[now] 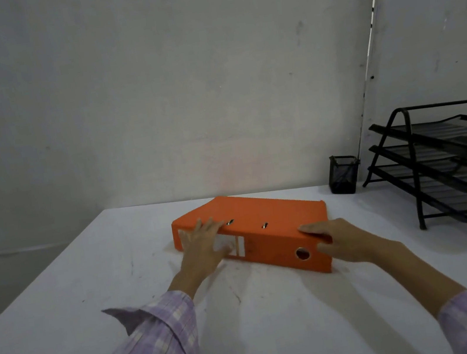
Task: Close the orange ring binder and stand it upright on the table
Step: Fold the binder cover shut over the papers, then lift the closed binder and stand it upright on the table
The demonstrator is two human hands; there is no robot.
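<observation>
No writing can be read anywhere: the white spine label (233, 246) with an orange stripe on the orange ring binder (254, 232) is partly covered by the left hand (203, 243) and too blurred to show any letters

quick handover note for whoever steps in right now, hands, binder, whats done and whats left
Left hand: laid flat, fingers spread, over the label end of the spine; no closed grip.
Right hand: thumb on the top cover, fingers round the end near the finger hole; looks like a grip on that corner.
Orange ring binder: closed, lying flat on the white table, spine towards the person.
Pen cup and black tray rack stand clear to the right.
Done: closed. Left: stand it upright.
</observation>
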